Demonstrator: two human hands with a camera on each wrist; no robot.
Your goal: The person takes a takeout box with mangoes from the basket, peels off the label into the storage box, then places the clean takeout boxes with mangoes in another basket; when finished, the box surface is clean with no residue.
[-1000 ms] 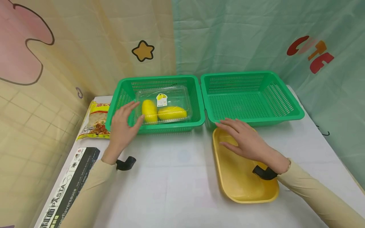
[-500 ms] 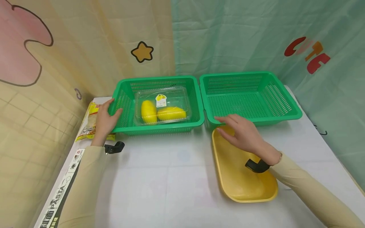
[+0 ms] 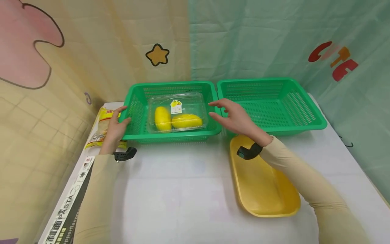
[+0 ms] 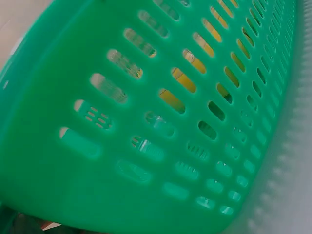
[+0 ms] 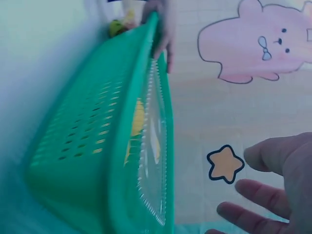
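A green perforated basket (image 3: 171,136) stands at the back left of the table. Inside it lies a clear plastic box (image 3: 194,103) with two yellow mangoes (image 3: 163,118) and a label. My left hand (image 3: 114,130) grips the basket's left rim, thumb on the inner side. Over the opposite rim hovers my right hand (image 3: 238,118), its fingers spread and thumb apart, holding nothing. The left wrist view is filled by the basket's slotted wall (image 4: 146,122). In the right wrist view the right-hand fingers (image 5: 263,197) appear beside the basket, apart from it.
Touching or nearly touching on the right is a second green basket (image 3: 262,113). A yellow tray (image 3: 259,193) lies in front, under the right forearm. A yellow food packet (image 3: 103,127) and a pasta box (image 3: 68,203) line the left edge. A curtain (image 3: 243,40) hangs behind.
My left hand moved left from above the mango box and took hold of the basket's left rim. The right hand went up and left from the tray to the basket's right rim.
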